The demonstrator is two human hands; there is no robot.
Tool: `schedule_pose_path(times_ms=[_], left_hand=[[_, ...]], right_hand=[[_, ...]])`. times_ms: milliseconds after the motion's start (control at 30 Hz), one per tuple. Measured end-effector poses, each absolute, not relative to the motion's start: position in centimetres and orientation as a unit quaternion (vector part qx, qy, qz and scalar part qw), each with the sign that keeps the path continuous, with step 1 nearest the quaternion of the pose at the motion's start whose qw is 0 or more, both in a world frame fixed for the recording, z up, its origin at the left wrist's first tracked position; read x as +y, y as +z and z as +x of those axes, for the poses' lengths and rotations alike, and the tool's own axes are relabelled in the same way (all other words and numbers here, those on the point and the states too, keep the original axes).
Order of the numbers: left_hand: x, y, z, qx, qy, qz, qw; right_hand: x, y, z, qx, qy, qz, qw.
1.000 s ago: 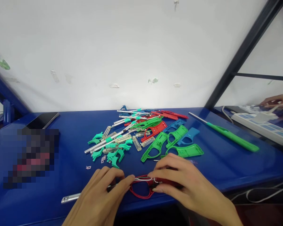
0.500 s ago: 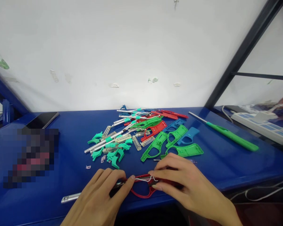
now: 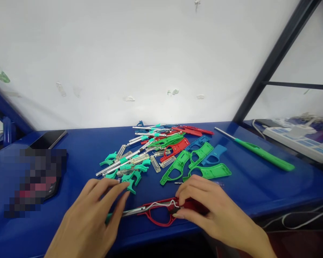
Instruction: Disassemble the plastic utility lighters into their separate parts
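Observation:
A red handle shell with a finger loop lies at the table's front edge, its inside facing up. My right hand grips its right end, thumb and fingers pinched around it and a small dark part. A white wire runs along the shell to a metal rod on its left. My left hand is closed around the rod near a teal piece, partly hidden by the fingers. Just beyond its fingertips are loose teal pieces.
Green handle shells, a red shell, blue shells, metal rods and clear cases form a pile. An assembled green lighter lies right, a phone left. A power strip stands far right.
My left hand has moved left along the rod, away from the red shell, uncovering the rod's end and more wire. My right hand has stayed nearly in place.

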State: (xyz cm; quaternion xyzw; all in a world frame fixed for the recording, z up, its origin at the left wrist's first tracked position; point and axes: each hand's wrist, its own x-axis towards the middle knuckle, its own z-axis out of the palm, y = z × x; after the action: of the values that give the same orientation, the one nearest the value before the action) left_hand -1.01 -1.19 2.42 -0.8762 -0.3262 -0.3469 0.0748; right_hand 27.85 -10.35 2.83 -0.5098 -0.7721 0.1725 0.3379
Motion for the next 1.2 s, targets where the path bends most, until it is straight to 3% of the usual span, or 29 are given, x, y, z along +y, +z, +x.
schedule_pose_path(times_ms=[533,733,1200], left_hand=[[0.9,4.2,-0.6,-0.302,-0.241,-0.920,0.059],[-1.1,4.5,0.2,-0.341,-0.357,-0.868,-0.046],[-3.4,3.3,1.8,-0.318,-0.340,-0.838,-0.283]], right_hand=[[-10.4,2.9,27.7,-0.772,0.170,-0.513,0.334],[-10.2,3.0,27.7,-0.776,0.162,-0.507,0.338],[-10.2,2.9,27.8,-0.787,0.149,-0.493,0.340]])
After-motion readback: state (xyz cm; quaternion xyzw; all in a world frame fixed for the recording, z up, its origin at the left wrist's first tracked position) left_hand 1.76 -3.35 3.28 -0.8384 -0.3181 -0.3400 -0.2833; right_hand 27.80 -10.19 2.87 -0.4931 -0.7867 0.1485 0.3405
